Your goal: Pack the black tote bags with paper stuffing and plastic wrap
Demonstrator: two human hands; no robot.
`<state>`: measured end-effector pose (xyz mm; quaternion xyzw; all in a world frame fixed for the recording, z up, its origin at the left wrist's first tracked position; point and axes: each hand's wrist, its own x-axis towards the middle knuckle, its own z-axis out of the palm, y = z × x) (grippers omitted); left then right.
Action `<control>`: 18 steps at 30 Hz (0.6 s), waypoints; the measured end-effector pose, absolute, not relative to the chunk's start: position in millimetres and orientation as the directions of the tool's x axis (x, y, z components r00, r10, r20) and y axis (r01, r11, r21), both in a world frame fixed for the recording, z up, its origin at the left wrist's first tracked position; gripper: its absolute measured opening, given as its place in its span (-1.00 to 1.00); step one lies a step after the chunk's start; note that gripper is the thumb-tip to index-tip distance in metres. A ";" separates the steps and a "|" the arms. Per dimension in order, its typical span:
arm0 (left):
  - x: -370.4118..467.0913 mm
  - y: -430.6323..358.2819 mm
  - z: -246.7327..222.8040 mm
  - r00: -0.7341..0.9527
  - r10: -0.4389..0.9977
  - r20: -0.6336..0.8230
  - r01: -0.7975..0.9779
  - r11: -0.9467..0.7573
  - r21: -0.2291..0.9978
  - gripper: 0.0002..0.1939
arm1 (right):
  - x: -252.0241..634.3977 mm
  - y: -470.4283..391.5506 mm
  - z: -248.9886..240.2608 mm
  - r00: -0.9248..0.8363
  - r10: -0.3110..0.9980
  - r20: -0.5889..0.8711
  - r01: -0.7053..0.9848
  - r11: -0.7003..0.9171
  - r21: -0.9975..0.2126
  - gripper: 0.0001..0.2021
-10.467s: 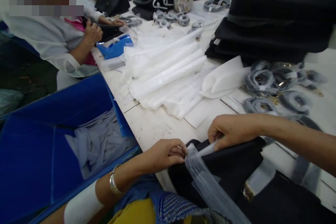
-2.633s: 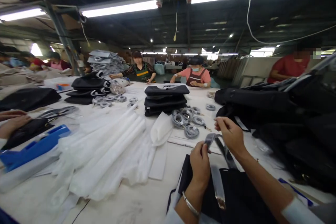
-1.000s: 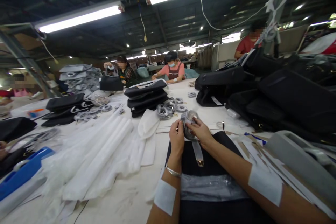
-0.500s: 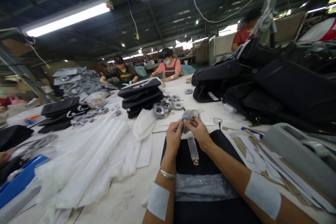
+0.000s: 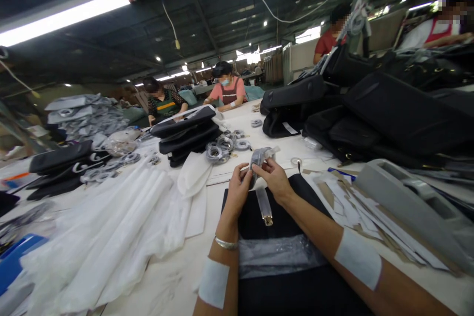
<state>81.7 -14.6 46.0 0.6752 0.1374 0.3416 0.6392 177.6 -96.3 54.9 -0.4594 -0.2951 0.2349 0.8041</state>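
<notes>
Both of my hands grip a coiled strap in clear wrapping (image 5: 260, 158) above the far end of a black bag (image 5: 296, 291). My left hand (image 5: 239, 187) pinches its near left side, and my right hand (image 5: 274, 177) has its fingers closed on the right side. A loose end of clear film sticks out past my right fingers. Below my hands, a plastic-covered tab with a gold clasp (image 5: 267, 219) lies on the bag. A band of clear plastic (image 5: 277, 256) crosses the bag nearer to me.
White plastic sleeves (image 5: 122, 237) spread over the table at left. Stacked black bags (image 5: 187, 131) and wrapped coils (image 5: 218, 150) lie beyond. At right are paper strips (image 5: 370, 217), a grey holder (image 5: 411, 207) and piled black bags (image 5: 414, 113). Several people work farther off.
The view has swung to the right, so the scene sits farther left. My hands still hold the wrapped coil, with the fingers slightly shifted on it. Another person now shows at the far right.
</notes>
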 end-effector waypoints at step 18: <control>79.0 -11.1 53.2 0.766 0.598 0.236 -0.272 -0.031 0.962 -0.43 | 177.2 -98.5 62.1 0.652 0.692 0.312 -0.150 0.520 -0.841 -0.53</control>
